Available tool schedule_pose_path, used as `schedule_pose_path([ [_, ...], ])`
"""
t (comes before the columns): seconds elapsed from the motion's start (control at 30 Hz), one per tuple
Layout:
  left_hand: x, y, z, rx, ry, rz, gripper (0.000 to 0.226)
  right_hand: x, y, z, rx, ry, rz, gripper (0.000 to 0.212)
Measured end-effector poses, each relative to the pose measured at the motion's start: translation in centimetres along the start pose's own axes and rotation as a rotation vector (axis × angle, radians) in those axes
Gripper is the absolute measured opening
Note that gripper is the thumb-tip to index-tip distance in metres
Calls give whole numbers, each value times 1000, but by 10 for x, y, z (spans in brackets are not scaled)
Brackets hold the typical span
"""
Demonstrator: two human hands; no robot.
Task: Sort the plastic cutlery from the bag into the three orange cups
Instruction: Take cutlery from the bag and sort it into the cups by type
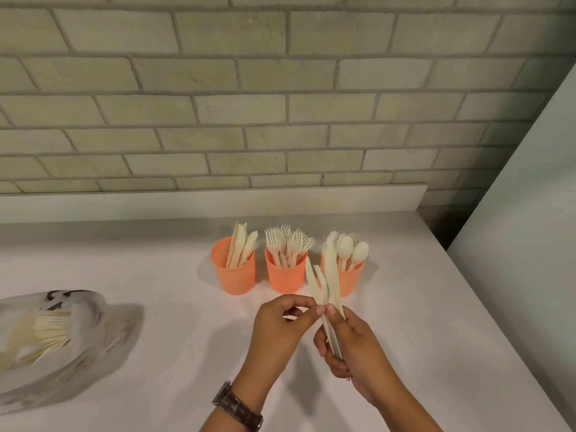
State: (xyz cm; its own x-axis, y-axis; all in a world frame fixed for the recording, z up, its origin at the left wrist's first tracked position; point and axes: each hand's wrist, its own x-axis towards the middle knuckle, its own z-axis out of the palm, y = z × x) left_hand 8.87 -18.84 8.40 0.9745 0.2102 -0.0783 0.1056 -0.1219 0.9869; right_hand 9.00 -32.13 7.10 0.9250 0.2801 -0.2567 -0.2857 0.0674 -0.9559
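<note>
Three orange cups stand in a row on the white counter: the left cup holds knives, the middle cup forks, the right cup spoons. My right hand grips a small bundle of cream cutlery, knives and a fork, held upright in front of the middle and right cups. My left hand pinches one piece of that bundle with thumb and forefinger. A clear plastic bag with more cutlery lies at the far left.
The counter ends in a raised back ledge below a brick wall. Its right edge runs diagonally beside a pale panel. A watch is on my left wrist.
</note>
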Motion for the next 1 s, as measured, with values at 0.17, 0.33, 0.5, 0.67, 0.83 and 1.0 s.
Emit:
schedule_pose_path([
  [0.17, 11, 10, -17, -135, 118, -25, 12, 3, 2, -6, -45, 53, 3, 26],
  [0.33, 55, 23, -71, -78, 448, 130, 9, 7, 6, -13, -91, 102, 26, 27],
  [0.5, 100, 10, -98, 188, 628, 152, 16, 9, 6, -14, 30, 64, 70, 36],
  [0.67, 111, -21, -94, 449, 427, 14, 23, 9, 4, -15, 142, -18, 116, 44],
  [0.83, 72, -7, -67, 288, 413, 98, 21, 6, -1, -18, 276, -86, 111, 47],
  [1.0, 22, 7, -18, 147, 48, 113, 16, 3, -3, -18, 265, -134, 89, 43],
])
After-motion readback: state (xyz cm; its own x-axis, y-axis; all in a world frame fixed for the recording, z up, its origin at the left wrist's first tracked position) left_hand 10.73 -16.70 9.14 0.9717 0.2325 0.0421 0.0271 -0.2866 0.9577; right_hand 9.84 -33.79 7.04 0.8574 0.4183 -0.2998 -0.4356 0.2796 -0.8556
